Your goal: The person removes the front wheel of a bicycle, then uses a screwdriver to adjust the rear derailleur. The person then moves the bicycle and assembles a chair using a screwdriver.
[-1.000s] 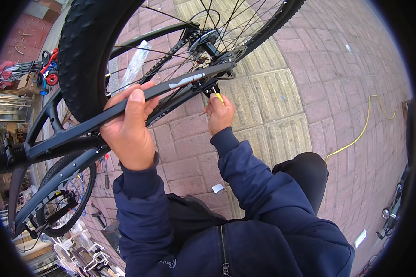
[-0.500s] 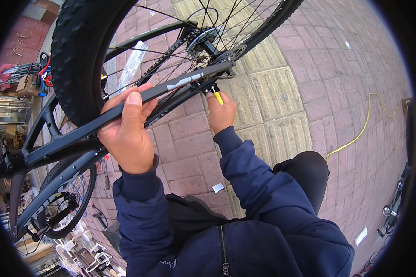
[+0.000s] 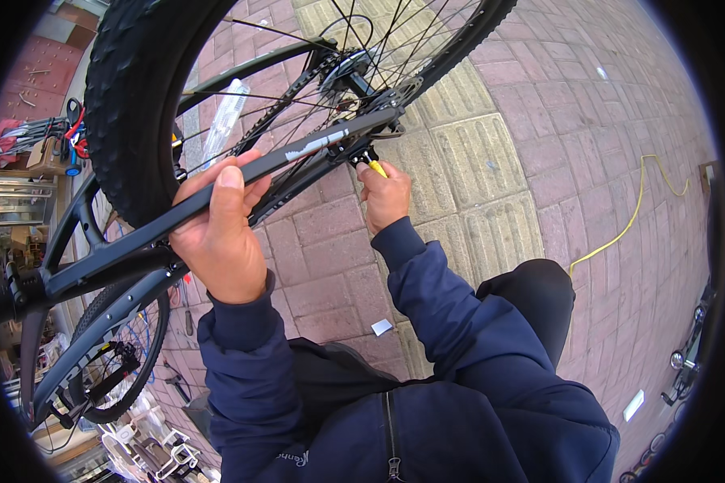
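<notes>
My left hand [image 3: 225,229] is closed around a dark bicycle frame tube [image 3: 310,146], its thumb on top. Lower right of the wheel hub [image 3: 354,72], my right hand [image 3: 387,197] grips a yellow-handled tool [image 3: 378,168]. The tool's dark end meets the small parts where the frame tubes join near the brake disc [image 3: 411,90]; the exact contact is too small to make out. The wheel, with its thick knobby tyre [image 3: 121,113], stands beyond the tube I hold. My fingertips on the far side of that tube are partly hidden.
A second wheel [image 3: 117,394] and more frame lie at lower left. Behind the spokes is a clear plastic piece [image 3: 227,117]. A yellow cord [image 3: 632,217] crosses the brick paving at right. Tools and a cardboard box [image 3: 47,154] sit at far left; a white scrap [image 3: 382,327] lies near my knees.
The view has shifted a little. My right hand has turned slightly on the yellow-handled tool, and less of its handle shows. My left hand keeps its grip on the tube.
</notes>
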